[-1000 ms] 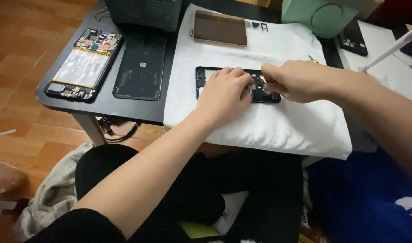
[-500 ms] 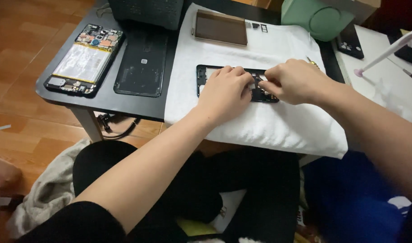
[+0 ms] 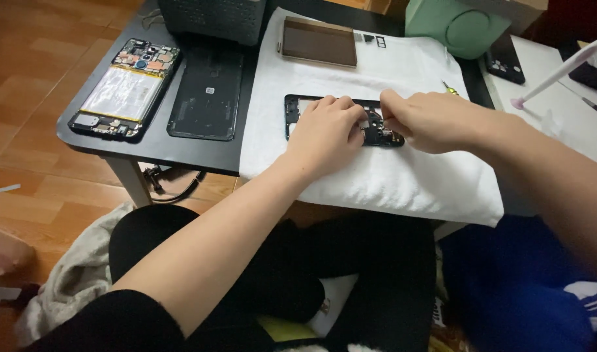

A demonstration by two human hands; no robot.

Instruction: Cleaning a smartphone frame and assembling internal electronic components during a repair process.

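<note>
My left hand (image 3: 328,130) flat on black phone frame (image 3: 297,117), pinning it to white cloth (image 3: 376,176) mid-table. Right hand (image 3: 429,120) pinched at frame's inner parts; whether tool or part between fingertips, cannot tell. Step, I judge: working component loose inside frame. Next needs steady hold, fine fingertip pull. Opened phone (image 3: 123,91), back cover (image 3: 207,94) well apart, left.

Opened phone (image 3: 124,90) at far left: yellow-white rectangular battery label. Black back cover (image 3: 206,94) beside it: small pale central label. Brown rectangular screen panel (image 3: 318,42) far centre on white cloth (image 3: 402,176)
</note>
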